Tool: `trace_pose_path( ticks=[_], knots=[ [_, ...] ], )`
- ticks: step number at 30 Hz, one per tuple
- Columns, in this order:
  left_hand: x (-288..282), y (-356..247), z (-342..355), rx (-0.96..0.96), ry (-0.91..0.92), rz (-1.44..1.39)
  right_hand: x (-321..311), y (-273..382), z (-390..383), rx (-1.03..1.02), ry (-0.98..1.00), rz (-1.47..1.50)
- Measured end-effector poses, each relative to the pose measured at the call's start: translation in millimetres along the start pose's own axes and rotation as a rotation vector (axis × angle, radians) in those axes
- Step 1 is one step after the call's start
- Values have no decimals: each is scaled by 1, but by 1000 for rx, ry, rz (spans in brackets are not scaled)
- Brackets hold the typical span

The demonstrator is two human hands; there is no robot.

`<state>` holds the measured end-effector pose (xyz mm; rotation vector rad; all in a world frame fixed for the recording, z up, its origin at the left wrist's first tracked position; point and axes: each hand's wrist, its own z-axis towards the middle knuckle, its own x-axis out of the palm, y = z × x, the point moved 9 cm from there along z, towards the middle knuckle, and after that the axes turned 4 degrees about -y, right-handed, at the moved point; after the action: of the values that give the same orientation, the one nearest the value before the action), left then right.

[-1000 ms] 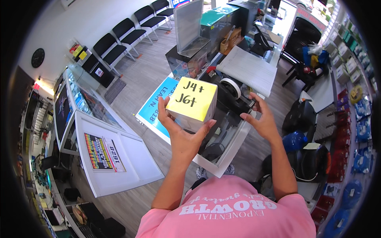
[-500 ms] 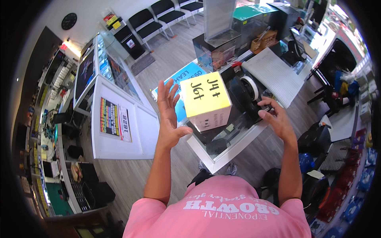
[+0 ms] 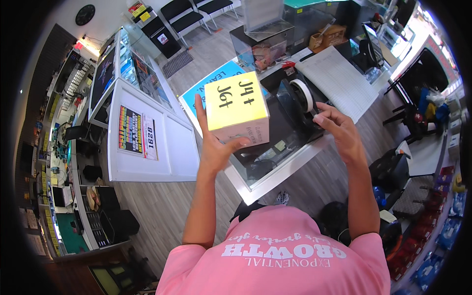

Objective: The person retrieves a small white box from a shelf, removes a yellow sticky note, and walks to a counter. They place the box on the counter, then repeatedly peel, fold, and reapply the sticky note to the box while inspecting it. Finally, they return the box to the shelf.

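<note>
A white cardboard box (image 3: 250, 132) with a yellow, hand-lettered top stands on the glass-topped counter (image 3: 273, 174). My left hand (image 3: 216, 147) is closed round its left side, thumb against the near face and most fingers hidden behind it. To the right of the box is a black tape dispenser (image 3: 297, 115) carrying a roll of tape (image 3: 301, 96). At the dispenser's near right end, my right hand (image 3: 339, 130) has thumb and forefinger pinched together. Any tape end between those fingertips is too small to make out.
A blue sign (image 3: 204, 88) lies under and behind the box. Beyond the dispenser are an open ruled notebook (image 3: 339, 81) and a clear display case (image 3: 258, 46). A white-framed showcase (image 3: 152, 132) stands at left, and black chairs (image 3: 182, 17) line the far wall.
My left hand has gone from spread beside the box to closed round its side. My right thumb and forefinger have come together at the dispenser. The view has shifted slightly.
</note>
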<state>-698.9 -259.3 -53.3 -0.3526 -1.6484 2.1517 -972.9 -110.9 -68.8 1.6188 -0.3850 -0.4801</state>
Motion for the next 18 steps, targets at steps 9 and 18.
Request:
trace_pose_path(
  ticks=[9,18],
  knots=[
    [-34,-32,-47,536,-394,70,0,2,2,-8,-52,178],
    [159,9,-113,-525,451,-315,-12,15,-48,-148,-125,93]
  ],
)
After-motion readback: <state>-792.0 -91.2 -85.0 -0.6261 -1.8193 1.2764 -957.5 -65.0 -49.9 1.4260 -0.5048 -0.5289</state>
